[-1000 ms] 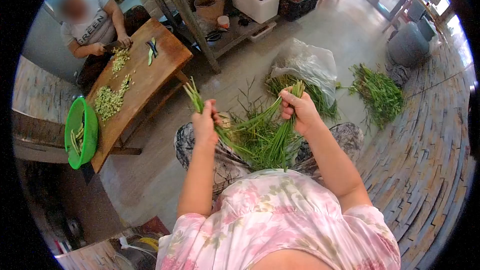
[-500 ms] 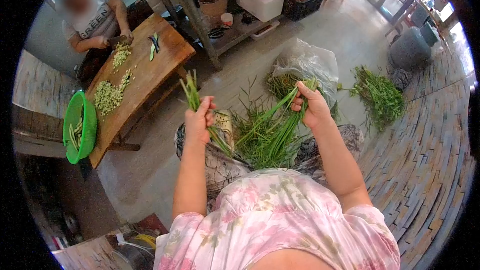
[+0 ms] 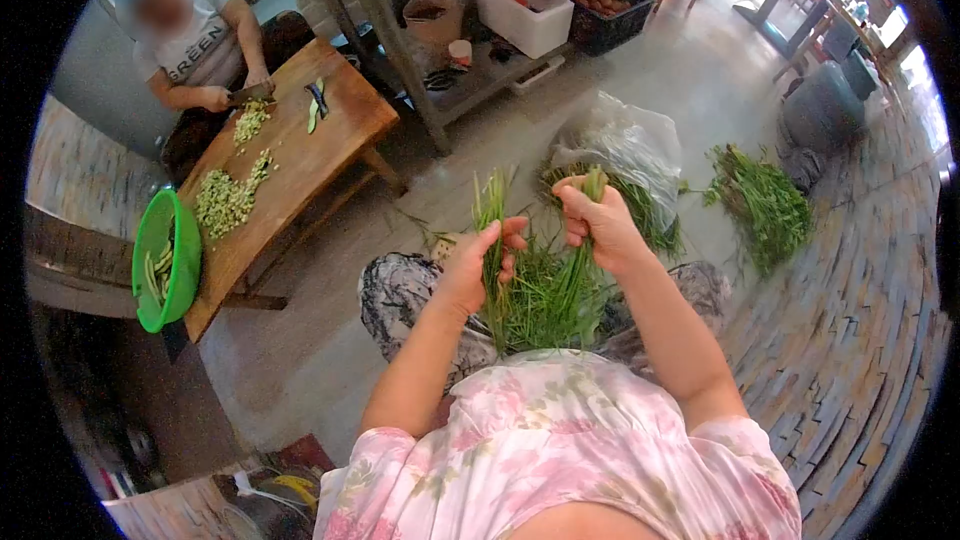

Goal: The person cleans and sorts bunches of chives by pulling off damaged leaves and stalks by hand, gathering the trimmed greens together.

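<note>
Looks like they're sorting green stems (image 3: 573,280) between the knees (image 3: 392,290); left grip (image 3: 504,240) is loosely holding one bunch (image 3: 491,198); right grip (image 3: 590,212) is pinching a second bunch (image 3: 595,183). Next move's probably calling for careful separating.

The single view comes from a camera on the wearer's head, facing forward and steeply down, so the floral top (image 3: 560,430) lies closest and fills the bottom centre. The left hand (image 3: 470,272) and right hand (image 3: 610,228) show near mid-frame, with the floor (image 3: 715,90) running on beyond them toward the top. A wide, round field bends the edges and takes in a wooden surface (image 3: 345,130) farther off at left.
</note>
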Motion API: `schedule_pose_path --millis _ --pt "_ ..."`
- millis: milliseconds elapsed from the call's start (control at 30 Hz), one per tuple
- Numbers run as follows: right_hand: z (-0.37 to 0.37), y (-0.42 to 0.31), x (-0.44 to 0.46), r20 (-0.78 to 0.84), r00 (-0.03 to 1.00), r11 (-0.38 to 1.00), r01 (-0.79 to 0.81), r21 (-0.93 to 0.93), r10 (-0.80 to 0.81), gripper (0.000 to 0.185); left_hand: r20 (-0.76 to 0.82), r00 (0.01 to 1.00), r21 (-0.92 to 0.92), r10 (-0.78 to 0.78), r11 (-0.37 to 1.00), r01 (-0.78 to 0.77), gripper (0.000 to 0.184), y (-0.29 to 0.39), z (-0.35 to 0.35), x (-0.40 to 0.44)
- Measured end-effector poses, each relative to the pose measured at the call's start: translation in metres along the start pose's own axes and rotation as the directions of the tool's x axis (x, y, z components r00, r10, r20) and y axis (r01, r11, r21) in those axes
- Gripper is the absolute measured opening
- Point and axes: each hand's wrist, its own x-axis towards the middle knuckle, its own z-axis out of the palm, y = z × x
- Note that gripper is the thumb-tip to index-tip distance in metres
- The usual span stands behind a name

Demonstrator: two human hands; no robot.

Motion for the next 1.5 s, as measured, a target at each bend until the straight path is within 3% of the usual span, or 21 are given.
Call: schedule_pose_path --millis 67,267,567,667,867,1000,1100,1167,1233,1333,1433,1500 --pt "0.014 0.004 0.003 -0.073 0.997 0.995 0.024 -0.1 -0.032 0.021 -0.016 1.0 0.072 -0.001 0.997 0.002 0.038 -0.003 0.008 -0.001" --pt "0.025 0.011 0.007 -0.081 0.993 0.971 0.068 -0.23 -0.089 0.017 -0.054 0.996 0.327 0.069 0.944 -0.048 0.032 -0.013 0.024 0.0" --pt "0.019 0.013 0.001 -0.15 0.981 0.973 0.09 -0.212 -0.124 0.016 0.003 1.0 0.156 -0.031 0.987 0.03 0.033 -0.019 0.023 -0.001" --pt "0.018 0.014 0.001 -0.125 0.988 0.967 0.053 -0.25 -0.087 0.015 -0.02 0.999 0.278 -0.036 0.96 0.04 0.031 -0.015 0.029 -0.005" --pt "0.01 0.015 -0.004 -0.023 1.0 0.996 -0.015 -0.082 0.013 0.012 -0.22 0.975 -0.078 -0.01 0.997 -0.007 0.025 -0.018 0.023 0.005" --pt "-0.003 0.018 -0.01 0.002 0.998 0.995 -0.055 0.081 0.055 0.01 -0.217 0.972 -0.096 0.092 0.989 -0.115 0.018 -0.006 0.006 0.003" --pt "-0.024 0.012 -0.014 0.04 0.999 0.978 0.004 0.21 -0.013 0.011 -0.167 0.976 -0.241 0.14 0.954 -0.178 0.019 0.008 -0.027 -0.002" --pt "-0.033 0.005 -0.019 0.034 0.997 0.976 0.055 0.213 -0.064 0.013 -0.255 0.946 -0.317 0.202 0.906 -0.279 0.018 0.019 -0.057 -0.006" --pt "-0.043 0.002 -0.022 0.028 0.996 0.969 0.077 0.235 -0.086 0.013 -0.315 0.896 -0.219 0.312 0.895 -0.389 0.016 0.037 -0.064 -0.019" --pt "-0.043 -0.001 -0.022 0.016 0.997 0.983 0.069 0.168 -0.072 0.014 -0.356 0.839 0.112 0.411 0.91 -0.399 0.02 0.052 -0.032 -0.03" --pt "-0.029 -0.001 -0.021 -0.002 1.0 1.0 0.03 0.01 -0.03 0.015 -0.23 0.927 0.279 0.296 0.933 -0.228 0.027 0.039 -0.006 -0.023" --pt "-0.019 0.0 -0.02 -0.015 1.0 0.996 0.012 -0.091 -0.013 0.016 -0.088 0.953 0.436 0.289 0.872 -0.225 0.033 0.025 0.02 -0.014"
